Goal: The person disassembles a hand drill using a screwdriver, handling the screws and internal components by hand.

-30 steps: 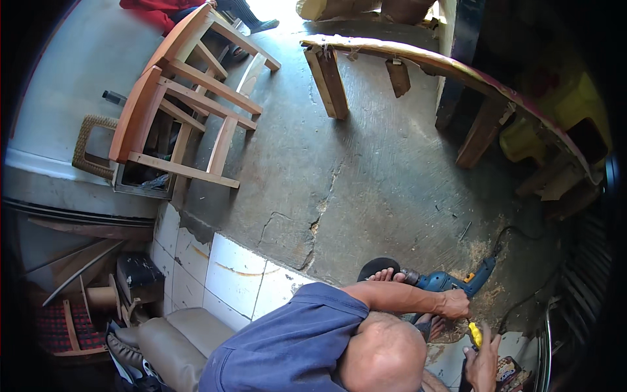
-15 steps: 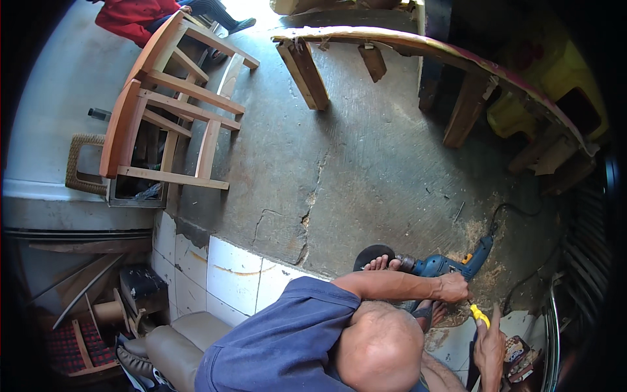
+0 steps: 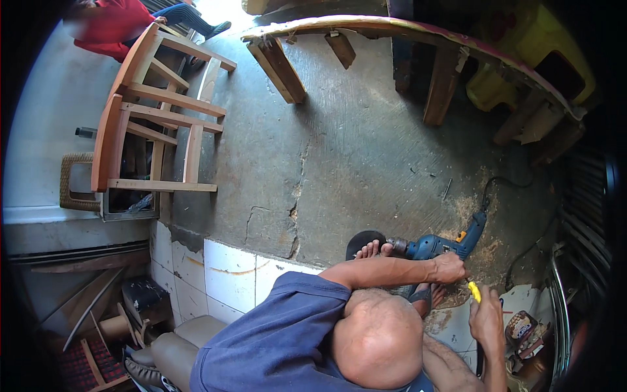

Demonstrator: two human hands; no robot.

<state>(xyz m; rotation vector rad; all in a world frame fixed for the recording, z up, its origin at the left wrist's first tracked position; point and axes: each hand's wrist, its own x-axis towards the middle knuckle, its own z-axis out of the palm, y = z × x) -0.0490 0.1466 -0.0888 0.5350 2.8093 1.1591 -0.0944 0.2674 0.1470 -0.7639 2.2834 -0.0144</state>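
Note:
My left arm reaches across to the right, and my left hand (image 3: 449, 266) is closed near the tip of a screwdriver; what its fingers hold is hidden. My right hand (image 3: 486, 318) grips the screwdriver by its yellow handle (image 3: 475, 292), the thin shaft pointing toward my left hand. Just beyond the hands, a blue power drill (image 3: 431, 247) with an orange switch lies on the floor. At its chuck end is a black round disc (image 3: 364, 242), with my bare toes (image 3: 373, 249) against it.
Unfinished wooden chair frames (image 3: 157, 108) stand at the far left, near a person in red (image 3: 121, 29). A curved wooden piece with legs (image 3: 277, 68) spans the far side. Sawdust (image 3: 467, 208) and the drill's cord (image 3: 509, 181) lie to the right. White tiles (image 3: 228, 268) border the concrete floor.
The view has shifted slightly, so the surroundings sit farther left. My right hand has turned and covers more of the yellow handle. My left hand stays closed by the screwdriver's tip.

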